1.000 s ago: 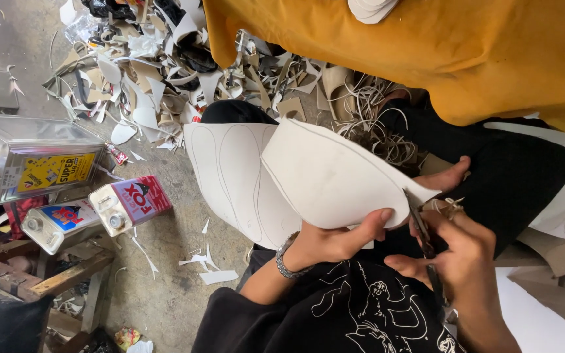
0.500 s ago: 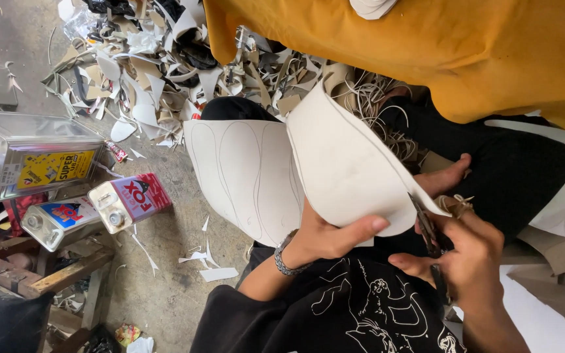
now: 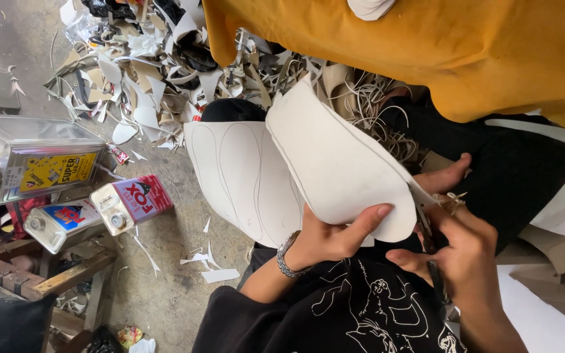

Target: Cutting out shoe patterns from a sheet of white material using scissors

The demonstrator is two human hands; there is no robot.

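1. A yellow-orange cloth (image 3: 465,52) fills the upper right of the view, draped over something. Below it stretch a seated person's dark trousers (image 3: 524,163).
2. A heap of pale offcuts and strips (image 3: 158,72) covers the concrete floor at the upper left, well apart from the hands.
3. A white sheet (image 3: 243,176) with curved pencil outlines lies across the lap, partly under the piece being cut.
4. The white cut-out piece (image 3: 335,163), smooth, stiff-looking and rounded like a shoe sole, stands tilted over the lap. Its long axis runs from upper left to lower right, and its rounded lower end sits between the two hands.
5. Metal tins stand at the left on the floor: one large rectangular silver tin (image 3: 34,163), and two smaller ones (image 3: 129,202) lying beside it.
6. The left hand (image 3: 335,238), wearing a metal wrist bracelet, pinches the piece's lower edge, thumb on the face. It is the nearer hand.
7. The right hand (image 3: 459,248) is curled closed around scissors (image 3: 426,229), whose blades meet the piece's right edge, just beside the left thumb.
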